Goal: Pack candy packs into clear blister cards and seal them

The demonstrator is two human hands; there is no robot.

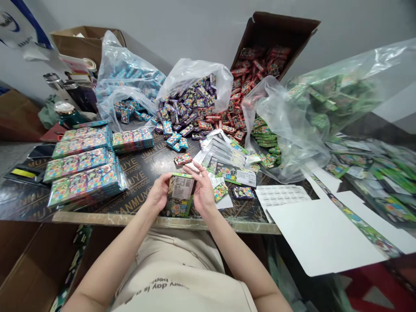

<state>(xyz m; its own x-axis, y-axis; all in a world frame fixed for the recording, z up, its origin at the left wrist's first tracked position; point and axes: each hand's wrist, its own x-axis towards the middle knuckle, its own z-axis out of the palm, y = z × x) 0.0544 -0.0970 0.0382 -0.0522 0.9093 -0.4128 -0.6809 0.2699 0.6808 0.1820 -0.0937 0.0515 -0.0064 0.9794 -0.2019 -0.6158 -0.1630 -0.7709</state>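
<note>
A flat black-and-green printed packet is held upright between my two hands near the table's front edge. Its left edge is gripped by my left hand, closed round it. At the right edge, my right hand holds the packet with its thumb side, while some of its fingers extend past the top. Just beyond the fingertips lies a small red box. Right of my right hand are a small purple box, a green box and a fanned stack of similar packets.
Wrapped multicolour bundles are stacked at left. Heaps of small purple boxes, red boxes and blue boxes spill from clear bags and a carton. A green-filled bag, white sheets and more packets lie right.
</note>
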